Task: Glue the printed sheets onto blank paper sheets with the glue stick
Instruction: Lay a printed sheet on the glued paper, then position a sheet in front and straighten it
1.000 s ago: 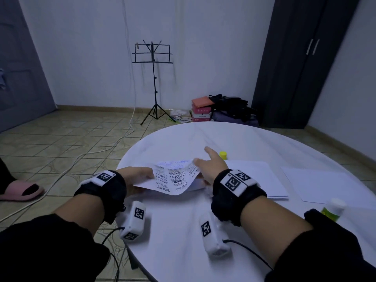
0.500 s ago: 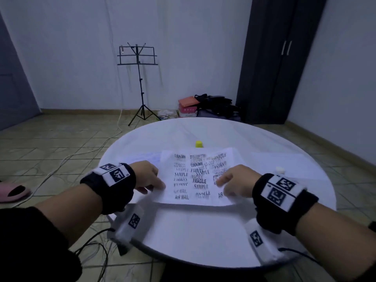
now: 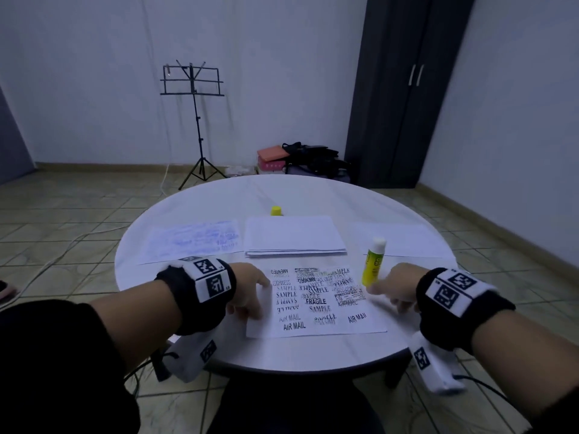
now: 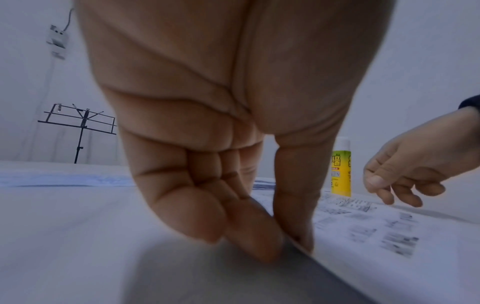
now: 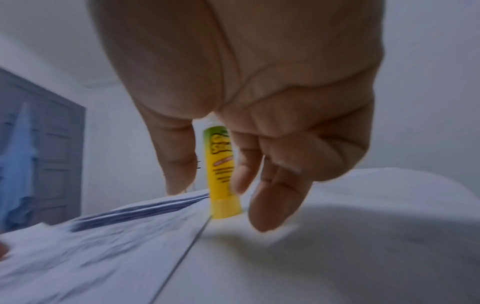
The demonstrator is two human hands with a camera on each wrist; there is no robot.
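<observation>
Head view shows your printed sheet (image 3: 316,300) lying flat at the near edge of the round tabletop (image 3: 282,195), long axis left to right. Your left hand (image 3: 249,291) pinches its left edge between thumb and fingers. Your right hand (image 3: 396,288) hovers with fingers loosely curled, holding nothing, just beside the glue stick (image 3: 372,261), which stands upright, white cap up, at the sheet's far right corner.

Left hand (image 4: 221,127) pinches the printed sheet's (image 4: 363,236) edge; glue stick (image 4: 341,170) stands behind.
</observation>
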